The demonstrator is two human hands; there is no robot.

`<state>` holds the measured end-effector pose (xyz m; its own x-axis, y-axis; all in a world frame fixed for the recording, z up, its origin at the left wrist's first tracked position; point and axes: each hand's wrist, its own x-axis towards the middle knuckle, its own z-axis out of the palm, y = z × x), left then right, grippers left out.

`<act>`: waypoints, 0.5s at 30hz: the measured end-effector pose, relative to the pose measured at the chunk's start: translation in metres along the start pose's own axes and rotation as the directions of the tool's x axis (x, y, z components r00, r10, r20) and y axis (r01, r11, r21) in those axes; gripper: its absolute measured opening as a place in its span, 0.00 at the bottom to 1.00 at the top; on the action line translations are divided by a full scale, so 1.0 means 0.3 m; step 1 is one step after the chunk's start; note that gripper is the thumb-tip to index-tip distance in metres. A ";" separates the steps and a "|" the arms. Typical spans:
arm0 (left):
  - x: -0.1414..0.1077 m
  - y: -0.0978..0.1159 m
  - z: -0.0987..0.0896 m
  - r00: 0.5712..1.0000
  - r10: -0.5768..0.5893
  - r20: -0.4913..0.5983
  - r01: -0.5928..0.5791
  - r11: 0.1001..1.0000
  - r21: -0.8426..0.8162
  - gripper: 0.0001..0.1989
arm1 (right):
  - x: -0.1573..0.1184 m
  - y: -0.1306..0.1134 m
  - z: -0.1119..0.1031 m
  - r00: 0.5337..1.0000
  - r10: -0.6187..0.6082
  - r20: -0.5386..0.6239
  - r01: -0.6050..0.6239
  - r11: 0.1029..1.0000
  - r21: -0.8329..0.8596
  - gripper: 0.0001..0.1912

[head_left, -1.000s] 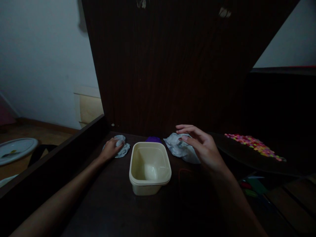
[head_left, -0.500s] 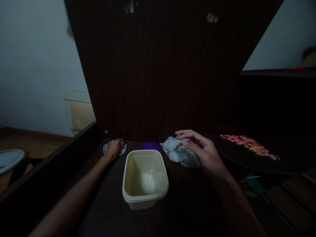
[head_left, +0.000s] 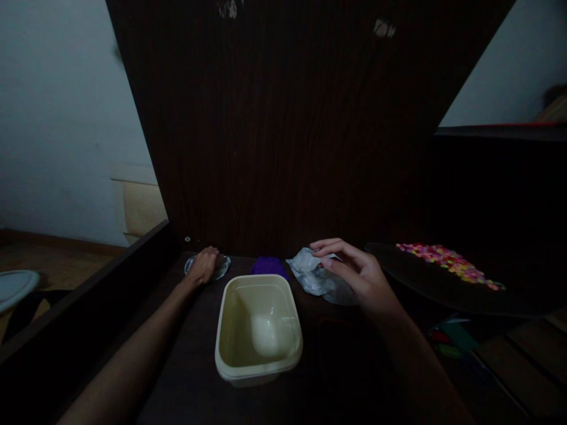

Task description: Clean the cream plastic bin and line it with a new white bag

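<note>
A cream plastic tub (head_left: 259, 375) stands upright on the dark surface with nothing inside it. To its left, my left hand (head_left: 204, 265) rests on a clear, crinkled round item (head_left: 221, 267); its fingertips are too dim to make out. A pale, crumpled plastic bag (head_left: 316, 280) lies to the tub's right. Over that bag is my right hand (head_left: 354, 268), thumb and fingers apart, fingertips at the bag's upper side. Something purple (head_left: 268, 267) lies behind the tub, partly hidden by its rim.
A dark wooden panel (head_left: 283, 130) rises behind everything. At the right, a string of small colourful pieces (head_left: 452, 264) lies on a dark curved surface. A raised dark edge (head_left: 88, 283) runs along the left. A pale round object (head_left: 15, 288) is at the far left.
The view has shifted slightly, so the tub appears a little lower. My right hand's fingers are slightly lower over the bag; my left hand stays on the clear item.
</note>
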<state>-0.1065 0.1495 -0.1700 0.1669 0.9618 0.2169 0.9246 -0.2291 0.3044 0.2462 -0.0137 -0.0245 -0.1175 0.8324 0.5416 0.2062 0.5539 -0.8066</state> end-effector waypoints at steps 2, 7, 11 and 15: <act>-0.009 -0.013 0.004 0.999 0.029 -0.040 -0.029 0.999 -0.020 0.11 | -0.001 0.004 0.005 1.000 -0.020 0.003 0.020 1.000 0.012 0.04; -0.041 -0.024 0.024 0.987 0.065 -0.150 -0.073 0.996 -0.053 0.14 | -0.002 -0.003 0.009 0.999 -0.011 0.034 0.011 1.000 -0.005 0.05; -0.056 -0.021 0.028 0.968 0.055 -0.244 -0.077 0.994 -0.081 0.17 | -0.004 -0.008 0.008 0.999 -0.008 0.036 0.008 1.000 -0.015 0.05; -0.065 -0.015 0.008 0.939 -0.010 -0.344 -0.015 0.998 -0.068 0.13 | -0.009 -0.016 0.002 1.000 -0.011 0.029 0.011 0.999 -0.030 0.05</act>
<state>-0.1131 0.1322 -0.1778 0.0302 0.8540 0.5195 0.8965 -0.2529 0.3637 0.2448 -0.0185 -0.0223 -0.1475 0.8267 0.5430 0.2338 0.5626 -0.7930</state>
